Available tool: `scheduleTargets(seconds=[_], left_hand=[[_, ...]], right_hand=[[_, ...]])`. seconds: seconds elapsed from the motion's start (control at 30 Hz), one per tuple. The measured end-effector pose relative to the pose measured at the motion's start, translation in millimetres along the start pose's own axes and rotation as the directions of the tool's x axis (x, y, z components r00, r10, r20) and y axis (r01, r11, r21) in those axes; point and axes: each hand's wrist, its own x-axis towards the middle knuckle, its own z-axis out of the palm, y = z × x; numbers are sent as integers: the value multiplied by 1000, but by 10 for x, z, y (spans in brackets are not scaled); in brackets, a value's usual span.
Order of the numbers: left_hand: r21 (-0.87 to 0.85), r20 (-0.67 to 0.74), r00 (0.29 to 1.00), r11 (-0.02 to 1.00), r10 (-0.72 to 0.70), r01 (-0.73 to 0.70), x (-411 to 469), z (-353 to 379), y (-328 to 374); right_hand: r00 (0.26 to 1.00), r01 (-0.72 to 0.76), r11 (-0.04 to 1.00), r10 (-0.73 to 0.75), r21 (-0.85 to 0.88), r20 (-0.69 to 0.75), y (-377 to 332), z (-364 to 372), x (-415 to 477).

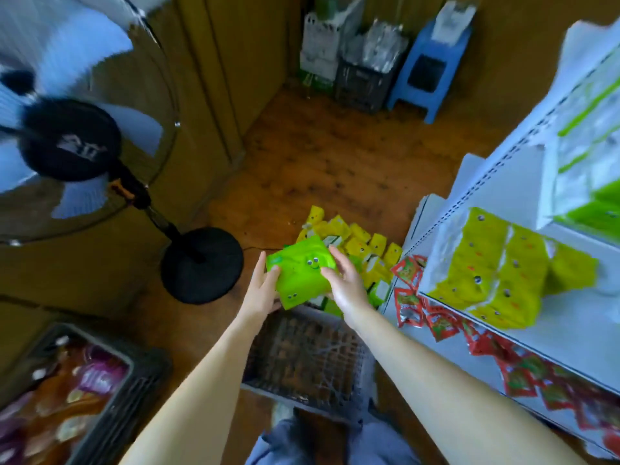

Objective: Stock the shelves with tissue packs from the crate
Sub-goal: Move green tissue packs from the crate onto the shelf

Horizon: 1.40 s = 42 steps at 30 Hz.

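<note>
A green tissue pack (298, 273) is held just above the far end of the crate (302, 357), clamped between the left hand (263, 292) and the right hand (347, 285), fingers wrapped over its edges. Yellow packs (355, 246) are heaped beyond the crate.

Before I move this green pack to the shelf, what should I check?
1. Grip: left hand and right hand both hold the green pack by opposite edges: ok.
2. Shelf space: bare board shows on the shelf beside the yellow packs: ok.
3. Path to the shelf: nothing stands between: ok.
4. Fan: its base stands apart, to the left: ok.
5. Pack's wrapping intact: cannot tell, blurred.
6. More packs in the crate: cannot tell; only bare grid shows.
</note>
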Motion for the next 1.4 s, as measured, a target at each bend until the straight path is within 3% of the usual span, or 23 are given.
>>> scheduleTargets(seconds=[0.1,0.2,0.4,0.67,0.93,1.1,1.23,1.4], left_hand=[[33,31,986,986,162,-163,-160,116,572],[65,117,958,960,263,-271,-300,298,1100],[119,291,833,846,470,-519,-508,766,1936],[54,481,669,743,566,-668,-954,1789,2534],[149,654,540,610,530,-779,-1327,3182,2568],[225,690,501,503,522,-834,-1425,4030,2415],[425,685,506,277,524,-862,-1293,4447,2325],[677,662,600,-15,449,-735,-1056,4652,2241]], right_hand=[[978,203,975,-206,-95,-26,-519,-125,-180],[944,312,946,-319,-90,-87,-958,-293,-306],[860,442,895,-443,-62,-252,-1578,-775,-496],[666,603,784,-596,-146,-449,-2045,-1720,-784],[565,624,778,-514,-73,-646,-2066,-3212,-892],[575,606,795,-438,1,-691,-1925,-4165,-844],[591,573,816,-348,75,-728,-1649,-4712,-697],[632,534,801,-166,270,-757,-1417,-5083,-339]])
